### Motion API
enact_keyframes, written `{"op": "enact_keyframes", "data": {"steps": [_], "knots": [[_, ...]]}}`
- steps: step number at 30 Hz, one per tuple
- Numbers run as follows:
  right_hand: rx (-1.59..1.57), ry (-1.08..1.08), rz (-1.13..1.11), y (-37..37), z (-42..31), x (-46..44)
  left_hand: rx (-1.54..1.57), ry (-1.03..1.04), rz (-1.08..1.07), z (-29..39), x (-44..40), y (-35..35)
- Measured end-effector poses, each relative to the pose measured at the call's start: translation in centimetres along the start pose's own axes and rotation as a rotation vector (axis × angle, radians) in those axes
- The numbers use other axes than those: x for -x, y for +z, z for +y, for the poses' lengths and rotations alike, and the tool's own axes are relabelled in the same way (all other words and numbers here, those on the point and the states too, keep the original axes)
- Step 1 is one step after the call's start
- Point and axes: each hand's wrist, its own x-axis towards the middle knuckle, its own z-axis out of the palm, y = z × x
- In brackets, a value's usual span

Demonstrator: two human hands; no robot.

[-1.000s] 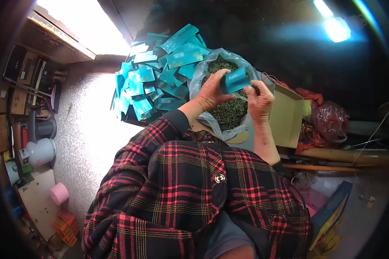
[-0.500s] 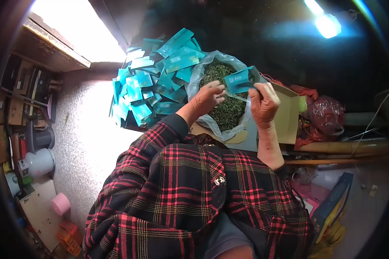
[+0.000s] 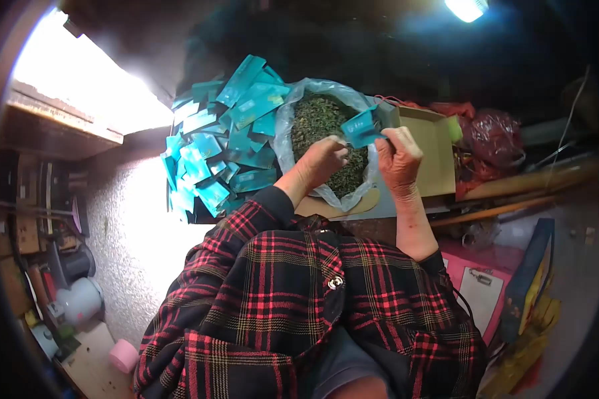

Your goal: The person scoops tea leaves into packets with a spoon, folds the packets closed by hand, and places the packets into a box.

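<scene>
A clear plastic bag (image 3: pixel 283 133) stands in front of me, its mouth spread wide around a heap of dried green leaves (image 3: pixel 316 123). Over the heap, my right hand (image 3: pixel 400 158) pinches a small teal packet (image 3: pixel 359 128) by its edge, the packet tilted to the left. Close beside it, my left hand (image 3: pixel 321 161) is held above the leaves with its fingers curled together. Whatever those fingers hold, if anything, is hidden. To the left of the bag lies a loose pile of teal packets (image 3: pixel 256 104).
Right of the bag is an open cardboard box (image 3: pixel 438 149), with a red plastic bag (image 3: pixel 496 136) beyond it. A clipboard (image 3: pixel 479 292) and a blue folder (image 3: pixel 529 266) sit low at right. A pink roll (image 3: pixel 123 356) is at lower left.
The view has shifted, so the bag and pile appear further left. My right hand still holds the teal packet, and my left hand stays curled near it over the leaves.
</scene>
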Motion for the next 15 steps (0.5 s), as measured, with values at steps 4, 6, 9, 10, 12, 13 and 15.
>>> {"op": "enact_keyframes", "data": {"steps": [4, 6, 9, 10, 12, 13, 15], "knots": [[-0.021, 0.089, 0.054, -0.8, 0.8, 0.8, 0.182, -0.146, 0.069, 0.7, 0.4, 2.3], [-0.004, 0.145, 0.105, -2.7, 2.5, 1.4, -0.084, -0.189, 0.333, 0.0, -0.9, 2.5], [0.191, 0.27, 0.181, -5.2, 7.9, 1.7, -0.1, -0.295, 0.368, 0.6, -1.1, 5.5], [0.206, 0.283, 0.192, -5.9, 10.5, 2.1, -0.107, -0.312, 0.353, 0.4, -1.4, 5.8], [0.364, 0.47, 0.169, -7.3, 17.0, 3.3, -0.116, -0.349, 0.259, -0.4, -2.5, 6.2], [0.37, 0.482, 0.171, -7.9, 19.9, 4.1, -0.118, -0.362, 0.256, -0.9, -2.8, 6.4], [0.421, 0.657, 0.157, -8.6, 26.3, 5.3, -0.106, -0.364, 0.258, -1.8, -4.0, 6.9]]}}
